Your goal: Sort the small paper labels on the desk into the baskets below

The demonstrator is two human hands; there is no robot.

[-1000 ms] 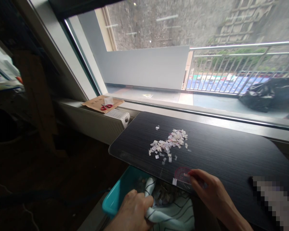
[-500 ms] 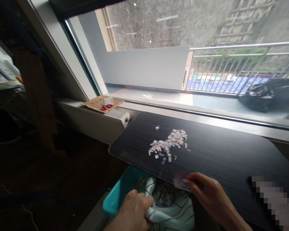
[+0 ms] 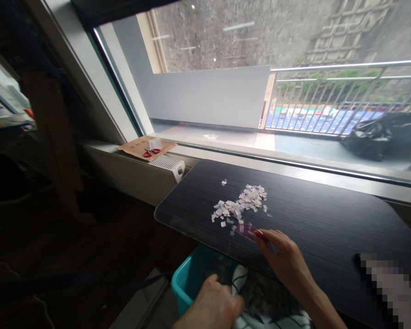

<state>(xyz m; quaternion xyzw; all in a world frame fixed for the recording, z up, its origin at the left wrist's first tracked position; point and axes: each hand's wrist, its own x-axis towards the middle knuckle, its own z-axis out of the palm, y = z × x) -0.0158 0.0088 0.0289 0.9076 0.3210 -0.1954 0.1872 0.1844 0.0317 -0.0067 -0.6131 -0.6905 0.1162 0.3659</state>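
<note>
My right hand [image 3: 281, 246] pinches a pink see-through plastic protractor [image 3: 246, 231], tilted over the dark tabletop [image 3: 329, 210] by the near side of a scattered pile of small pale paper pieces [image 3: 251, 197]. Below the table's front edge, my left hand [image 3: 214, 301] is closed around the edge of a white cloth bag with thin black lines [image 3: 239, 279]. Similar small pieces [image 3: 260, 292] lie in shadow inside the bag's mouth. A teal plastic bin [image 3: 181, 288] stands against the bag and my left hand, partly hidden by them.
Red-handled scissors [image 3: 152, 152] lie on a brown envelope [image 3: 133, 147] on the ledge, by a white radiator [image 3: 171, 167]. A blurred-out object [image 3: 387, 283] rests at the table's right. Behind the table is a large window; a black plastic bag [image 3: 390, 132] sits outside.
My right hand has moved the protractor forward and left, up to the paper pieces. My left hand, the cloth bag and the teal bin have shifted right and down.
</note>
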